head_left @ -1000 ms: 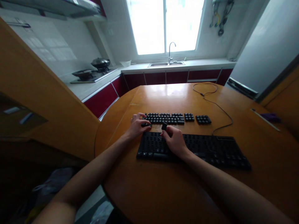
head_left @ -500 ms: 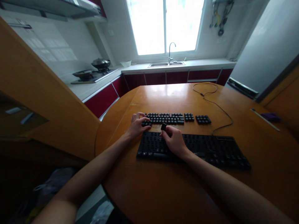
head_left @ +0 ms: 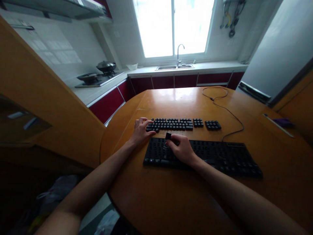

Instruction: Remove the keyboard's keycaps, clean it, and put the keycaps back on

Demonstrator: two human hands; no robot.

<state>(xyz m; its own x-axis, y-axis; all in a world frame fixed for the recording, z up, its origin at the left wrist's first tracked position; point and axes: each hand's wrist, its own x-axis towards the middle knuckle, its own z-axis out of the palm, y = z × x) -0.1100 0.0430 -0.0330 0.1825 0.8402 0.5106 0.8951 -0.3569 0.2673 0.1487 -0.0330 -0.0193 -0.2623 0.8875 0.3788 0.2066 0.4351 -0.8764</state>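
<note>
A black keyboard (head_left: 220,156) lies on the wooden table, with many of its keys off and several still on along its front row. Over its left half, my right hand (head_left: 182,148) is closed round a small black keycap puller (head_left: 168,135) with thin wires. The wire ends are too small to make out clearly. Behind the keyboard, loose black keycaps (head_left: 173,124) stand in rows. At the left end of those rows rests my left hand (head_left: 141,131), thumb and fingers apart, with nothing visible between them.
Smaller groups of keycaps (head_left: 212,125) sit to the right. The keyboard's cable (head_left: 234,116) curls toward the table's far edge. A thin stick (head_left: 278,126) and a purple item (head_left: 283,122) lie at the right. The round table edge (head_left: 100,147) is close to my left arm.
My left hand has shifted slightly left, off the nearest keycaps. The keycap puller in my right hand has moved a little left and lower.
</note>
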